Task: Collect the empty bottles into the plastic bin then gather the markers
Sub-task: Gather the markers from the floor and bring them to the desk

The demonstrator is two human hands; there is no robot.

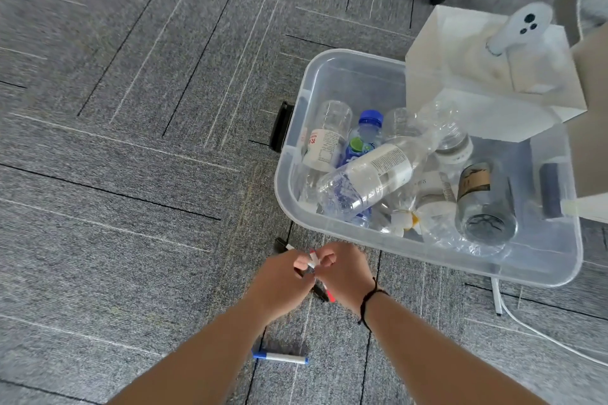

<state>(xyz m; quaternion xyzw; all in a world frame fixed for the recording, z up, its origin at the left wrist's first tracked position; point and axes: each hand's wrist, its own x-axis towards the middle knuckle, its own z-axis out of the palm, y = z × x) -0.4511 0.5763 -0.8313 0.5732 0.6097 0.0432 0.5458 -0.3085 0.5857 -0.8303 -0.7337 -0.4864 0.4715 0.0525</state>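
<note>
Left hand [279, 279] and right hand [342, 273] together clasp red and black markers [324, 291] near the bottle-filled plastic bin [289, 154]; a blue marker [281, 357] lies on the carpet [131, 174].

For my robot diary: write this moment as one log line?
bottles in bin | both hands hold markers | blue marker on carpet

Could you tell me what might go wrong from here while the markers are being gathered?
1. Both hands, left hand and right hand, are bunched around the red and black markers; the loose bundle could slip while being regripped.
2. The blue marker lies on the carpet under the forearms and could be overlooked.
3. The white cable beside the plastic bin could snag if the bin is moved.
</note>
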